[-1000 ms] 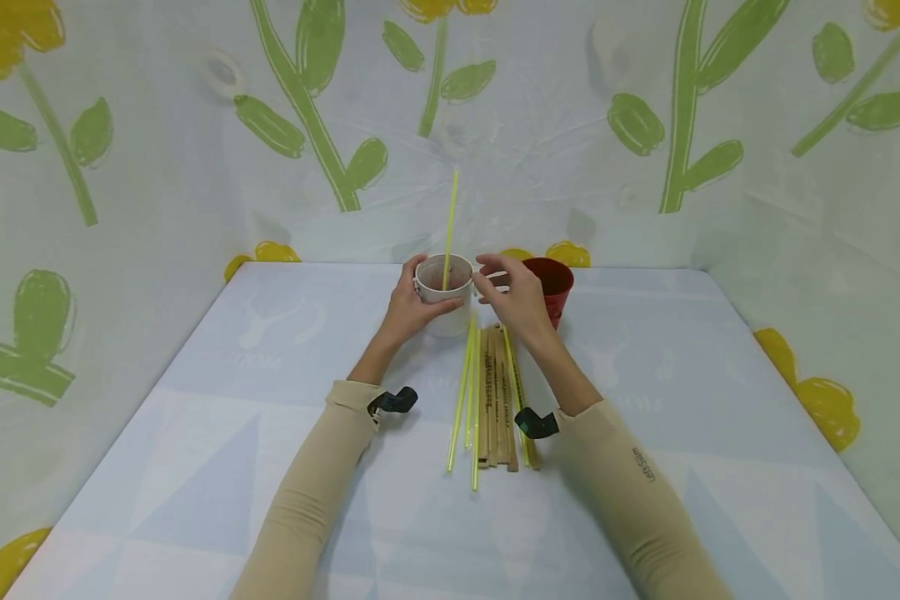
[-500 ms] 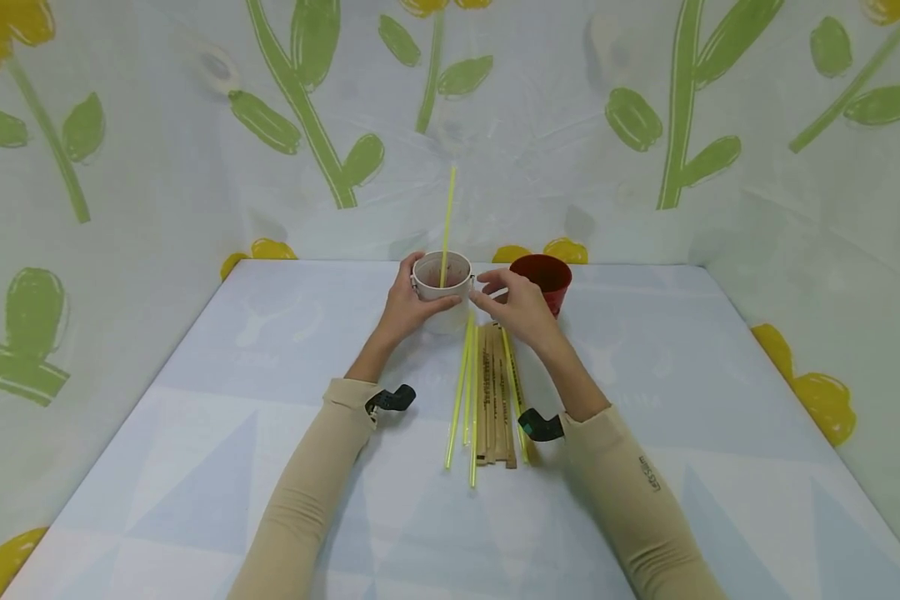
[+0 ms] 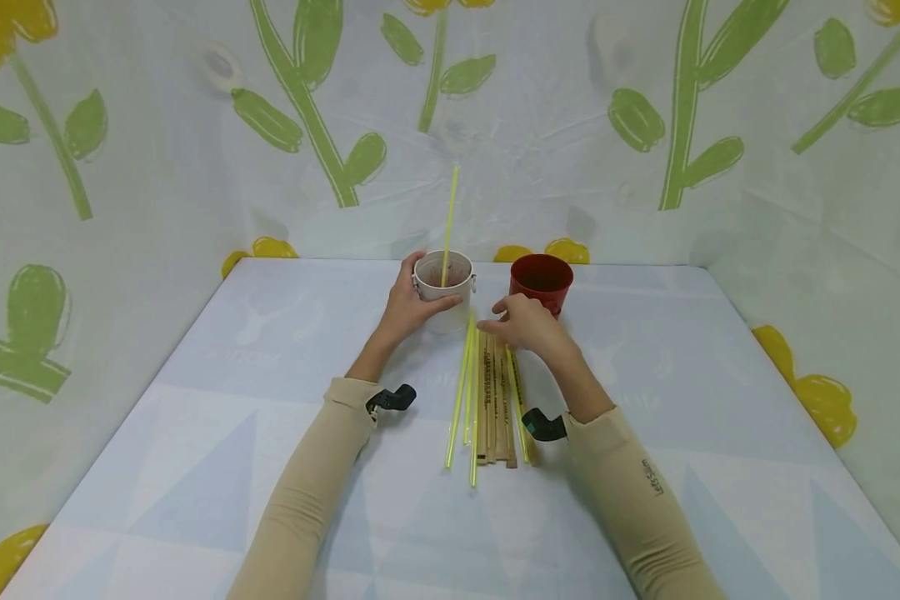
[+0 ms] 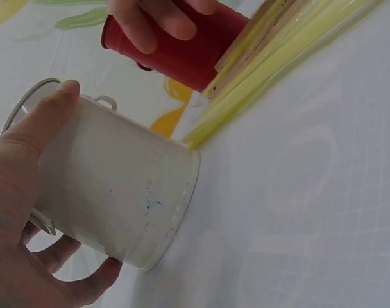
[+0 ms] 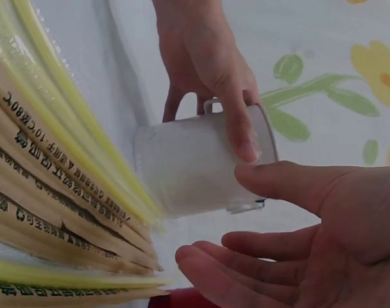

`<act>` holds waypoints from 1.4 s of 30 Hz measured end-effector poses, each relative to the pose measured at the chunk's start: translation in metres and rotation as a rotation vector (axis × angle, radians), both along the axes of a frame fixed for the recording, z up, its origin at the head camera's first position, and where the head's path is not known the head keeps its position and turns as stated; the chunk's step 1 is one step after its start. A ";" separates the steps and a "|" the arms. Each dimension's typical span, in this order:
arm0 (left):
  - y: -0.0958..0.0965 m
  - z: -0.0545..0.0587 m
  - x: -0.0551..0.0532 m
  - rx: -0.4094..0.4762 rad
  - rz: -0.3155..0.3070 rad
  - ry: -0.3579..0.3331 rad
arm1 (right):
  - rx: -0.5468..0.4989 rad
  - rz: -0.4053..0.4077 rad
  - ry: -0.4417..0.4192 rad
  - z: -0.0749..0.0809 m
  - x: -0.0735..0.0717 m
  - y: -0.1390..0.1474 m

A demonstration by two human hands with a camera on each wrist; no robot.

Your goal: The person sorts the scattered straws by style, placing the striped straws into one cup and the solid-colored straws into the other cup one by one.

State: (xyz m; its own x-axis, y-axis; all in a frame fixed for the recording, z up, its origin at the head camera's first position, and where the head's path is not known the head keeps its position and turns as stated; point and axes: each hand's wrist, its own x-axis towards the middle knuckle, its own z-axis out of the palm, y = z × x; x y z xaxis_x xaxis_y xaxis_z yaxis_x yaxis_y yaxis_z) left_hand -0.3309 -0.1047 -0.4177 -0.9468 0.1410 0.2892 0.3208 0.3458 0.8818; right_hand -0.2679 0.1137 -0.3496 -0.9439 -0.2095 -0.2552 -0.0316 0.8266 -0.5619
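Note:
My left hand (image 3: 407, 310) grips a small white metal bucket (image 4: 118, 179) by its side, the thumb near the rim and fingers around the wall. A single yellow straw (image 3: 451, 212) stands up inside the bucket, leaning slightly right. My right hand (image 3: 532, 323) holds nothing; its fingers are loosely bent above the far ends of the laid-out straws, just in front of a red bucket (image 3: 551, 298). Brown paper-wrapped straws (image 3: 498, 408) lie in a bunch, with yellow straws (image 3: 460, 408) along both sides. In the right wrist view, the right palm (image 5: 362, 224) faces the white bucket.
A pale table (image 3: 270, 467) with blue triangle patterns lies under everything. Behind it hangs a white sheet (image 3: 525, 167) printed with green leaves and yellow flowers. Both wrists carry black camera mounts (image 3: 543, 425) that stick out inward.
My right hand has drawn back from the white bucket's right side and lowered toward the straws, uncovering more of the red bucket. My left hand keeps its grip on the white bucket.

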 end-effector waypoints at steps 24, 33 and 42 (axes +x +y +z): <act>0.001 0.000 0.000 -0.004 0.004 0.004 | 0.214 -0.048 -0.002 -0.021 -0.002 0.000; 0.000 -0.001 0.000 -0.006 0.010 0.008 | 0.306 -0.015 0.108 -0.026 0.001 -0.004; 0.001 -0.002 -0.001 0.011 0.001 -0.002 | 0.371 -0.018 0.166 -0.029 0.003 -0.008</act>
